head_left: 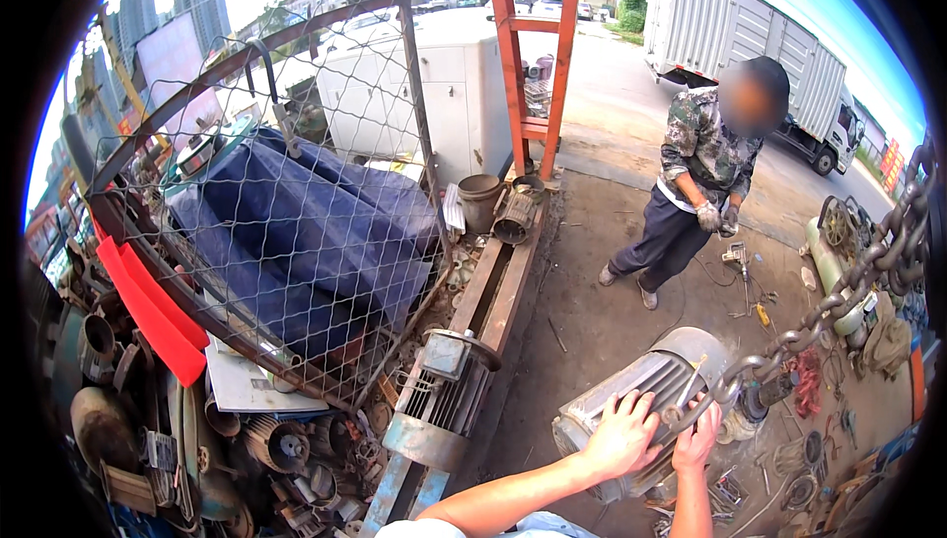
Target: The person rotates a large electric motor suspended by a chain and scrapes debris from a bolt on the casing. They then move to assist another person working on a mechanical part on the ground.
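A large grey electric motor (631, 380) with a finned casing lies on the ground in front of me. My left hand (621, 436) rests on its top, fingers spread and bent over the fins. Close beside it, my right hand (696, 439) is closed around the lower end of a heavy steel chain (789, 343). This chain slants down from the upper right to the motor; its end sits between my hands and is partly hidden by the fingers.
A co-worker (705, 158) in gloves stands beyond the motor, near a power drill (736, 254) on the ground. Left of me, another motor (434, 415) sits on steel rails beside a wire mesh panel (326, 193). Scrap parts (276, 444) crowd the lower left; an air compressor (834, 257) stands right.
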Demonstrator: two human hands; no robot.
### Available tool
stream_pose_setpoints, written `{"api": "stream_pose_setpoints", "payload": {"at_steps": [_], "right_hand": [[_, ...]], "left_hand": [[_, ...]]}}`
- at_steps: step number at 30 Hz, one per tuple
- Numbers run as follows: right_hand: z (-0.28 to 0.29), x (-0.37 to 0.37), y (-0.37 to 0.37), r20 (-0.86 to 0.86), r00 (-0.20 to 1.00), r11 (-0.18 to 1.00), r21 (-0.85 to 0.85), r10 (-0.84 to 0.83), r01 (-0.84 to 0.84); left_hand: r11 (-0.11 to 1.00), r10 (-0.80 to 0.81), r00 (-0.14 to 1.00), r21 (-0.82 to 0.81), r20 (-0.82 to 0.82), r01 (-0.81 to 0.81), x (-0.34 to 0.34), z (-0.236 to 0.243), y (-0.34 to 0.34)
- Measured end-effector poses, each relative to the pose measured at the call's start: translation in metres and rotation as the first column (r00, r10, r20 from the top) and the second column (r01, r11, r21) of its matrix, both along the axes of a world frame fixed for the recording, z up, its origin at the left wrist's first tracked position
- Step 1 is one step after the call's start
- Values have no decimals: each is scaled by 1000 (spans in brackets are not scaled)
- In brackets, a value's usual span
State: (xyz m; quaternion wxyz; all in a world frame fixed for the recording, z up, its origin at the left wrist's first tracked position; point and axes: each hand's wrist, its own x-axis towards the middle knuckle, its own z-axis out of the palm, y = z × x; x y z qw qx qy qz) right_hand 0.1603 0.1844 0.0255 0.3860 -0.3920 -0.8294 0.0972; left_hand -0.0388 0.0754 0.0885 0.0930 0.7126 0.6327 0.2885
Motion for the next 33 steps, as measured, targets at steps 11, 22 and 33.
{"api": "stream_pose_setpoints", "payload": {"at_steps": [11, 22, 33], "right_hand": [[2, -3, 4, -4, 1000, 1000, -2, -6, 6], [3, -8, 8, -6, 1000, 1000, 19, -8, 8], [-2, -10, 11, -6, 1000, 999, 29, 18, -18]], "left_hand": [[1000, 3, 1000, 7, -7, -3, 0, -4, 6], [1000, 15, 1000, 3, -11, -15, -2, -1, 7], [1000, 24, 1000, 16, -6, -24, -6, -3, 7]]}}
